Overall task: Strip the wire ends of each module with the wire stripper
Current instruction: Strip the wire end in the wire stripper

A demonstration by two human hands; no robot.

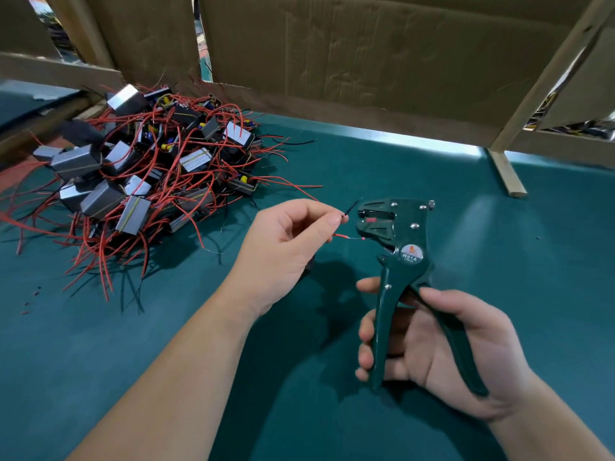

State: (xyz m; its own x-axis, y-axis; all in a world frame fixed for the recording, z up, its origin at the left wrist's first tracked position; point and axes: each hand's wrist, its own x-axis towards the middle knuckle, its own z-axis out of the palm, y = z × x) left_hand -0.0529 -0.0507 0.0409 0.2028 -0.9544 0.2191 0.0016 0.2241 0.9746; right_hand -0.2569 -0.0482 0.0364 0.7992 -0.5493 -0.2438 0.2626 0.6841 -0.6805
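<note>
Grips the stripper (399, 247) in the right hand (442, 347), fingers curled round both handles, head pointing far. Pinches a red wire (342, 236) and a black wire (349, 209) in the left hand (286, 247), just left of the head. Shows bare strand on the red end, with a slug of insulation near the tip, so probably just cut. Looks unstripped on the black end. Leaves a big pile of modules (143, 168) far left on the bench (399, 161), ends too tangled to judge. Seems mostly undone.
</note>
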